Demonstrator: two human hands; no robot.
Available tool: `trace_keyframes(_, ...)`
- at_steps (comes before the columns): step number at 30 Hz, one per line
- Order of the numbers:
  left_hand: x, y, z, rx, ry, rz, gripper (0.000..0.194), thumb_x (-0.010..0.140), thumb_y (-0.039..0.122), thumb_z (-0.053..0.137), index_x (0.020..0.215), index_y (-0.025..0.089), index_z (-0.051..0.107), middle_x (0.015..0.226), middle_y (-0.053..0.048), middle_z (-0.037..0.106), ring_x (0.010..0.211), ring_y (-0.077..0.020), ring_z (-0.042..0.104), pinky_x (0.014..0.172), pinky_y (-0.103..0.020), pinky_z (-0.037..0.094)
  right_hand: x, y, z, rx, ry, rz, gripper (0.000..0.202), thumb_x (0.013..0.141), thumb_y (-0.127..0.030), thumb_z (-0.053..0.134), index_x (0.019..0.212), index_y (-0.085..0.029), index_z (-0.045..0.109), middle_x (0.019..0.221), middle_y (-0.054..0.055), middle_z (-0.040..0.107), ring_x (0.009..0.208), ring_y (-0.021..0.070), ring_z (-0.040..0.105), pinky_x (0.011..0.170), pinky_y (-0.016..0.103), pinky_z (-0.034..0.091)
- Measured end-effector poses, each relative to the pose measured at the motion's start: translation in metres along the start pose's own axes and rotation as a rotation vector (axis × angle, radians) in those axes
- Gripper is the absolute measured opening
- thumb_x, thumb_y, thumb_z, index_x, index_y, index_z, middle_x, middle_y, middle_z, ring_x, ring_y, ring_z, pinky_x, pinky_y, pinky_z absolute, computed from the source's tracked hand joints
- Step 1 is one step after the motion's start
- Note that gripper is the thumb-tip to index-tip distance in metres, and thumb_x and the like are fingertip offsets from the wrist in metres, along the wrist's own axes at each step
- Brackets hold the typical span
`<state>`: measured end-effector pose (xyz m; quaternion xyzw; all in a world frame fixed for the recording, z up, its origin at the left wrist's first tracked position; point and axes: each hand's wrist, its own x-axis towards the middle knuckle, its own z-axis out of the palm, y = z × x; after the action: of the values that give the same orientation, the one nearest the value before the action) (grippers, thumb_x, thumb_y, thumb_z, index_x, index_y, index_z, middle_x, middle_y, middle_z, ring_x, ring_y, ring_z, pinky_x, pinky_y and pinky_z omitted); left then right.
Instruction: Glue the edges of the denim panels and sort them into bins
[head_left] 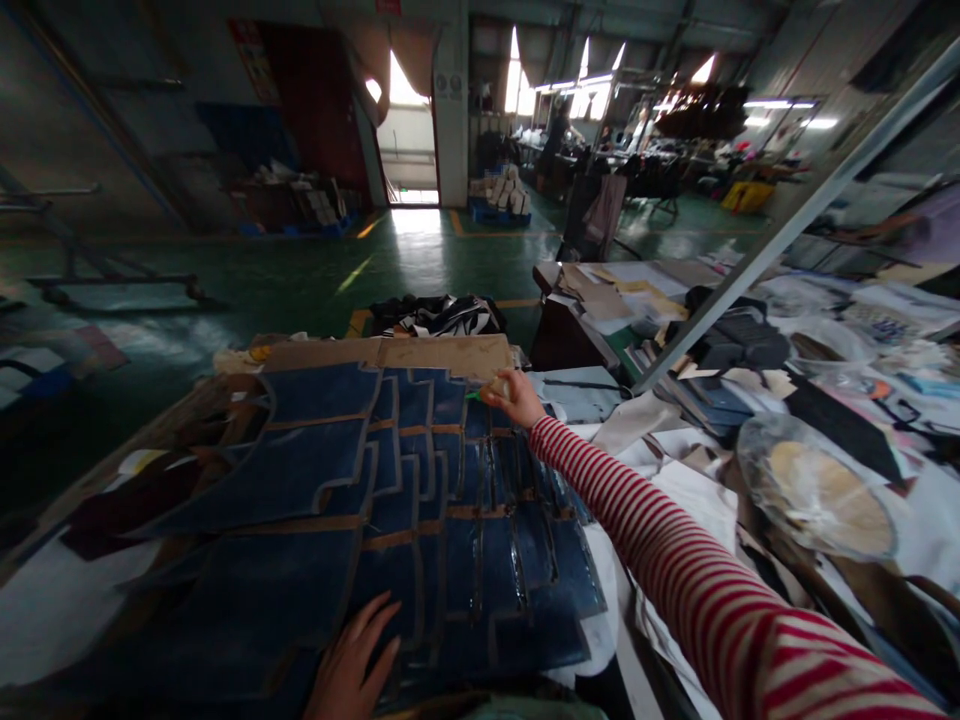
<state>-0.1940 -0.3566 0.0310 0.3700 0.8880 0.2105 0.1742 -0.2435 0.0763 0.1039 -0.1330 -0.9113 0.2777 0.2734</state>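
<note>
Dark blue pattern pieces lie spread over the near table, with brown strips running between them. My left hand rests on the blue pieces at the near edge, fingers apart. Stretched out to the far edge of the pieces, my right hand is closed round a small pale tool with a green tip; its exact kind is too small to make out. Glossy dark lines run along several edges on the right side of the pieces.
Brown cardboard borders the far side. A slanted metal post rises at the right, beside a cluttered table with a plastic-wrapped round object and a black bag. Dark and white striped cloth lies beyond the cardboard.
</note>
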Motion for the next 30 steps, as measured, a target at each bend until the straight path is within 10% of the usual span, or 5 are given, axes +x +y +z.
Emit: trace_keyframes(30, 0.001, -0.008, 0.005, -0.037, -0.026, -0.020, 0.038, 0.083, 0.041, 0.038, 0.116, 0.031, 0.054, 0.127, -0.003, 0.051, 0.116, -0.0201, 0.048, 0.096, -0.041, 0.041, 0.052, 0.022, 0.023, 0.047, 0.047, 0.274, 0.048, 0.068, -0.043, 0.059, 0.105, -0.014, 0.051, 0.101, 0.011, 0.056, 0.092, 0.0211, 0.053, 0.083, 0.039, 0.042)
